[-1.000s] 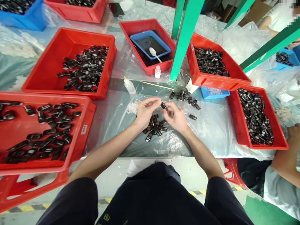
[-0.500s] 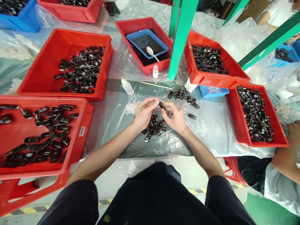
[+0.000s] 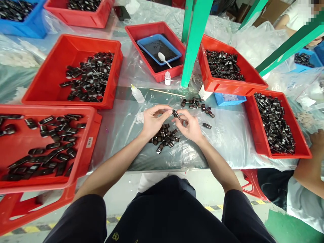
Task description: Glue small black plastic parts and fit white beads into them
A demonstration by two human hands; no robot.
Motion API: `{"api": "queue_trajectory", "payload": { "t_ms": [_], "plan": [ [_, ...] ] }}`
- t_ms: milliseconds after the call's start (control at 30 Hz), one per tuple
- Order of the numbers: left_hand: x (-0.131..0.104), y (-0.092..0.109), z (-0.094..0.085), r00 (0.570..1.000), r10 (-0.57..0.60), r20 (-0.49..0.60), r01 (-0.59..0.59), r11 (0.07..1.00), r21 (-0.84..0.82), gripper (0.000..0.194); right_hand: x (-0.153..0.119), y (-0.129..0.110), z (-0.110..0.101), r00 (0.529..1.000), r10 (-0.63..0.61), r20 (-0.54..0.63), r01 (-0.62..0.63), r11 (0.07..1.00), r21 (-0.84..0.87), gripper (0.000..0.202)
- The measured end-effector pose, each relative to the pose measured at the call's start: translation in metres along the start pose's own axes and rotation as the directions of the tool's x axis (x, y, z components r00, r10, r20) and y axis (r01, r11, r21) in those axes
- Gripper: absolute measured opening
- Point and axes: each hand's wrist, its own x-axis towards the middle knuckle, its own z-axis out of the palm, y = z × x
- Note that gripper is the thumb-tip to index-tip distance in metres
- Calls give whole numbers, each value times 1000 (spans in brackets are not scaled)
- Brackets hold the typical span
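Note:
Between my two hands, above the table, is a small glossy black part (image 3: 176, 115) with rounded ends. My left hand (image 3: 154, 119) has its thumb and forefinger pinched at the part's upper left end; whether a tiny piece sits there too I cannot tell. My right hand (image 3: 189, 125) grips the same part from the right with thumb and fingers. Below them lies a loose pile of similar black parts (image 3: 165, 137), partly hidden by my left hand. Beside that hand is a small heap of white bits (image 3: 140, 117).
Red bins of black parts flank me, one at the near left (image 3: 95, 148) and one at the right (image 3: 278, 156). A dropper bottle (image 3: 138, 94), a thin stick (image 3: 167, 92) and a green post (image 3: 196, 44) stand or lie beyond my hands. A co-worker's arm (image 3: 310, 168) is at the right.
My left hand has shifted slightly left and now covers more of the white bits. The black part stays between both hands. The camera view has moved a little.

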Motion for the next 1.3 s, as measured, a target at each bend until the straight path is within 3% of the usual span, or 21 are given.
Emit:
{"api": "queue_trajectory", "payload": {
  "t_ms": [567, 833, 967, 1067, 1167, 1233, 1300],
  "plan": [
    [7, 6, -8, 998, -49, 51, 47, 998, 36, 30, 1, 0, -5, 1000, 13, 23, -12, 999, -40, 22],
    [3, 6, -5, 994, -76, 84, 76, 997, 5, 29, -1, -4, -2, 998, 63, 14, -64, 994, 84, 19],
    [1, 7, -4, 989, 3, 146, -10, 999, 46, 24, 2, -2, 2, 993, 103, 58, -114, 962, 247, 23],
    [0, 11, -4, 979, 58, 196, -83, 989, 125, 25, 6, 3, 0, 979, 121, 161, -181, 880, 440, 31],
    [0, 15, -6, 964, 126, 236, -190, 943, 272, 26, 12, 7, -7, 975, 160, 157, -221, 808, 546, 37],
    [-1, 15, -8, 928, 153, 340, -286, 877, 387, 22, 15, 9, -14, 968, 220, 125, -251, 784, 568, 39],
    [-5, 12, -8, 869, 101, 485, -358, 805, 473, 18, 18, 11, -19, 954, 278, 115, -291, 759, 582, 43]
  ]
}}
